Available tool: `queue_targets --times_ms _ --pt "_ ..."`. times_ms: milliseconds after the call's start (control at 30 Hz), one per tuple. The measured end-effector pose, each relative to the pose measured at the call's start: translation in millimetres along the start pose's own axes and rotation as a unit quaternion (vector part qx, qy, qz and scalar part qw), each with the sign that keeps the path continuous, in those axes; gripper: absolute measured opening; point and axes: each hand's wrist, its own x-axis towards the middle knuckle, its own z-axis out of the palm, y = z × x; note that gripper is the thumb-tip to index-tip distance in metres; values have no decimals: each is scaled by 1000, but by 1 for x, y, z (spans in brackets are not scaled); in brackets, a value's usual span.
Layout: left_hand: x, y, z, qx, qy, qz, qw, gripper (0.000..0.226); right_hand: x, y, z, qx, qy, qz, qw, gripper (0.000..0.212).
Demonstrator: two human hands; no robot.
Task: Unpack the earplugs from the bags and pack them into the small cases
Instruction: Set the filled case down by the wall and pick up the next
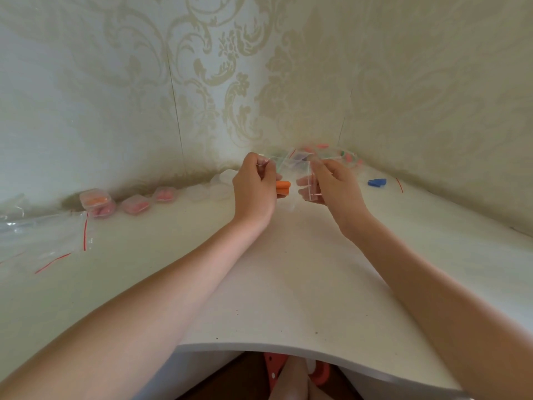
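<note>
From the head view, both hands are working just above the middle of the frame, over the white worktop (288,284). The left hand (253,189) is pinching one top edge of a small clear bag (288,168) and the right hand (331,186) is pinching the opposite edge, fingers curled round the plastic. Orange earplugs (283,188) are sitting low in the bag, between the two hands.

To my eye they are pulling the zip strip apart. It would go best with the pinches close to the seal and the pull even, so the plugs are not flicked out.

At the left of the frame, filled small cases (95,199) are lying along the wall, with empty bags (57,235) in front of them. A blue earplug (376,182) is lying at the right, more full bags (343,155) behind the hands.
</note>
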Motion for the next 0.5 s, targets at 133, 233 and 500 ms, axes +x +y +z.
queue_targets --times_ms 133,233,500 --pt "-3 1 2 -3 -6 13 1000 10 2 6 -3 -54 31 -33 997 14" --pt "-2 1 1 -6 -8 19 1000 13 3 3 -7 4 19 -20 1000 14" --pt "4 3 -8 113 85 179 974 9 2 2 -11 87 43 14 995 17"
